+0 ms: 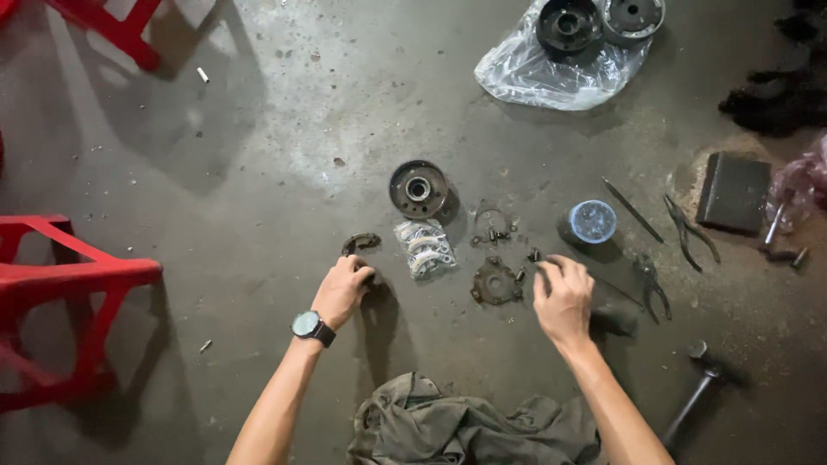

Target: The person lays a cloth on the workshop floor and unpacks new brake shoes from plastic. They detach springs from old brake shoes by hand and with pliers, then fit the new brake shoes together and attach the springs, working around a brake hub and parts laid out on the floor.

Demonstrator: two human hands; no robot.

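Note:
My left hand (343, 289), with a watch on its wrist, rests on the concrete floor with its fingers curled over a small dark part; what it grips is hidden. A curved brake shoe (360, 244) lies just above it. My right hand (562, 298) hovers over the floor, fingers pinched on a small dark piece beside a round metal plate (495, 282). A clear bag of curved parts (425, 247) lies between the hands. A round drum hub (418, 189) sits behind it, next to small springs and clips (494, 226).
A blue-lidded tub (593, 221), a rod (631, 209), two pliers (690, 229) and a hammer (694, 392) lie at right. A plastic bag with two drums (560, 65) is at the back. Red stools (65, 288) stand left, a grey cloth (465, 426) near me.

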